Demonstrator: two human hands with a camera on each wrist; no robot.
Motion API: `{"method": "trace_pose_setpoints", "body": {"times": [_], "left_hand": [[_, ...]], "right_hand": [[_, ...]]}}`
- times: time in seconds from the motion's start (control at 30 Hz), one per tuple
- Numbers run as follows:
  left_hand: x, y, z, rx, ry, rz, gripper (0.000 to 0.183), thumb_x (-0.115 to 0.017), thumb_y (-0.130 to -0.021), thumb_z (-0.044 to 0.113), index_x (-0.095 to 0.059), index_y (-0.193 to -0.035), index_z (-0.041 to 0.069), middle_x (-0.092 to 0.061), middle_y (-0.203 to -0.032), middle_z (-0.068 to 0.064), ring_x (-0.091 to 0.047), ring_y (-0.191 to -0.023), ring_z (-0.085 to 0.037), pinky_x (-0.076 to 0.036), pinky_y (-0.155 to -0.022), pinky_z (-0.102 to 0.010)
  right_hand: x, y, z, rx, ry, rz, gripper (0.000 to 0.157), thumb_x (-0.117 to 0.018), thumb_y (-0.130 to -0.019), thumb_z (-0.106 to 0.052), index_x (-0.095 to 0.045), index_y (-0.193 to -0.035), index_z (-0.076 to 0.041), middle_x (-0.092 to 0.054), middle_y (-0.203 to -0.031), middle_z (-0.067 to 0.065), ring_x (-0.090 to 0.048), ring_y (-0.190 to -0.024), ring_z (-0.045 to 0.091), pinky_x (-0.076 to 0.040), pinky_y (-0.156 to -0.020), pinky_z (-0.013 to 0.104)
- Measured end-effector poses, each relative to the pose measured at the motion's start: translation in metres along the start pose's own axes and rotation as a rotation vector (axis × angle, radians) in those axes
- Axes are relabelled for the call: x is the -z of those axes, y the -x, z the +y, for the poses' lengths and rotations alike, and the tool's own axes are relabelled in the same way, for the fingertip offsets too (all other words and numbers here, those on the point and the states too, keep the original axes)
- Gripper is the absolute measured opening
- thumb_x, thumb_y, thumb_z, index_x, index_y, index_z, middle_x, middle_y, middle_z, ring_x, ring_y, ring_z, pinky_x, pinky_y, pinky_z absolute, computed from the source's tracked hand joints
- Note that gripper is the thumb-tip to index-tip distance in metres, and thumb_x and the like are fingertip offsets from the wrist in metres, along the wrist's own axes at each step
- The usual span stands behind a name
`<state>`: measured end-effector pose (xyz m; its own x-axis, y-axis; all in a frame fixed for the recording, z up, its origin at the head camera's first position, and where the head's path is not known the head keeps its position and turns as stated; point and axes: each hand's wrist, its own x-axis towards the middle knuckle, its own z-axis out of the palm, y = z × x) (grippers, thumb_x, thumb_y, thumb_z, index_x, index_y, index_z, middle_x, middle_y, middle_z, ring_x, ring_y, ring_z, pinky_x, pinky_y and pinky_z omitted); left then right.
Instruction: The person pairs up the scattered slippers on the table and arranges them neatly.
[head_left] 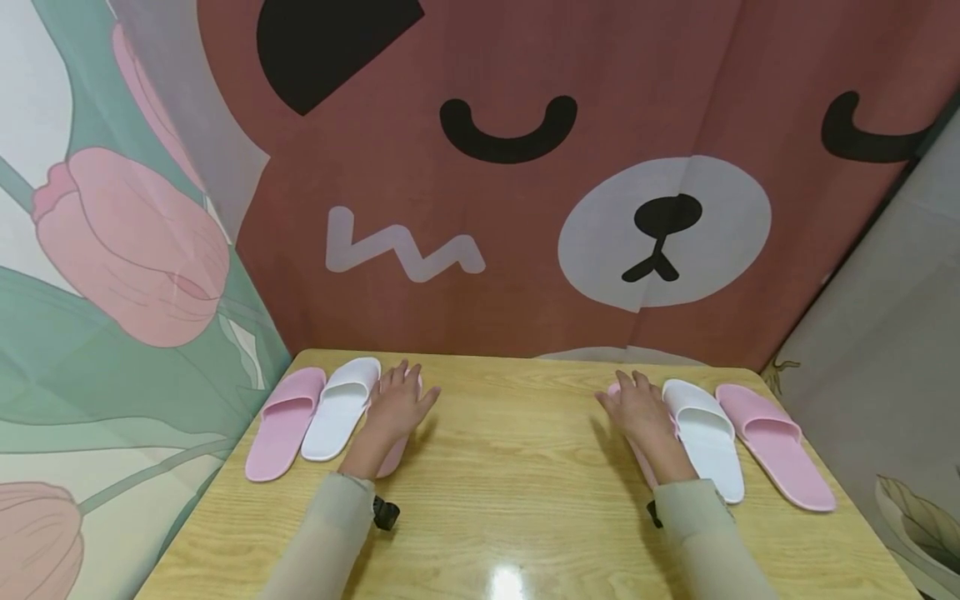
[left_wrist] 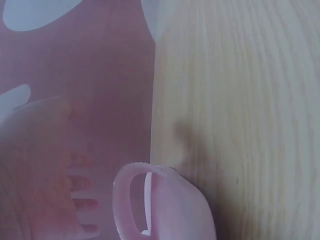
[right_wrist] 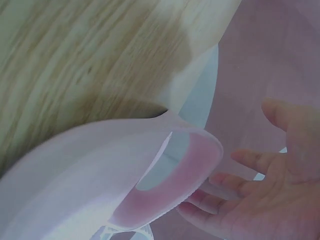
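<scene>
My left hand [head_left: 397, 407], fingers spread and straight, is over a pink slipper [head_left: 393, 460] on the left of the wooden table. In the left wrist view a gap shows between that hand [left_wrist: 40, 175] and the slipper's strap [left_wrist: 131, 200]. On the other side, my right hand [head_left: 639, 410] reaches over another pink slipper [head_left: 645, 468], mostly covering it from above. Its fingers are loosely extended in the right wrist view, the lower fingertips [right_wrist: 192, 212] right by the edge of the pink strap [right_wrist: 200, 167]. Neither hand grips anything.
Left of my left hand lie a white slipper [head_left: 327, 429] and a pink slipper [head_left: 276, 446]. To the right of my right hand are a white slipper [head_left: 716, 457] and a pink slipper [head_left: 783, 462]. A bear-print curtain [head_left: 517, 308] hangs behind the wooden table [head_left: 510, 450].
</scene>
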<state>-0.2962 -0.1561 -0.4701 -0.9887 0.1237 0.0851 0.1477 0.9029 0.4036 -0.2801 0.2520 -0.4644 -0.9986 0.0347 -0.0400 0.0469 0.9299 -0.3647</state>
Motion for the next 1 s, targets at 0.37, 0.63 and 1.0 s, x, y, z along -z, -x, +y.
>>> {"method": "trace_pose_setpoints", "body": {"times": [0.37,0.63,1.0], "left_hand": [[-0.003,-0.006,-0.005,0.051,0.016,0.003,0.073,-0.045,-0.104,0.051,-0.033,-0.156,0.002,-0.024,-0.162,-0.027,-0.019,-0.149,-0.048,-0.015,-0.118,-0.066],[-0.008,-0.011,-0.010,0.099,0.013,0.002,0.074,-0.045,-0.103,0.052,-0.035,-0.155,0.000,-0.026,-0.161,-0.027,-0.022,-0.148,-0.048,-0.017,-0.118,-0.066],[-0.014,-0.017,-0.017,0.129,0.028,0.009,0.076,-0.048,-0.101,0.053,-0.036,-0.154,-0.001,-0.027,-0.161,-0.028,-0.023,-0.147,-0.048,-0.018,-0.117,-0.067]], "right_hand": [[0.001,-0.006,0.006,-0.005,-0.006,-0.024,0.082,-0.041,-0.103,-0.059,-0.027,-0.157,0.002,-0.018,-0.158,0.036,-0.022,-0.140,0.060,-0.027,-0.108,0.072],[-0.001,-0.010,0.010,-0.017,-0.001,-0.044,0.081,-0.043,-0.103,-0.056,-0.027,-0.157,0.001,-0.019,-0.158,0.036,-0.023,-0.139,0.061,-0.028,-0.108,0.072],[-0.001,-0.015,0.013,-0.024,0.015,-0.079,0.078,-0.044,-0.104,-0.052,-0.027,-0.156,0.003,-0.023,-0.155,0.038,-0.027,-0.135,0.063,-0.030,-0.108,0.070]]}}
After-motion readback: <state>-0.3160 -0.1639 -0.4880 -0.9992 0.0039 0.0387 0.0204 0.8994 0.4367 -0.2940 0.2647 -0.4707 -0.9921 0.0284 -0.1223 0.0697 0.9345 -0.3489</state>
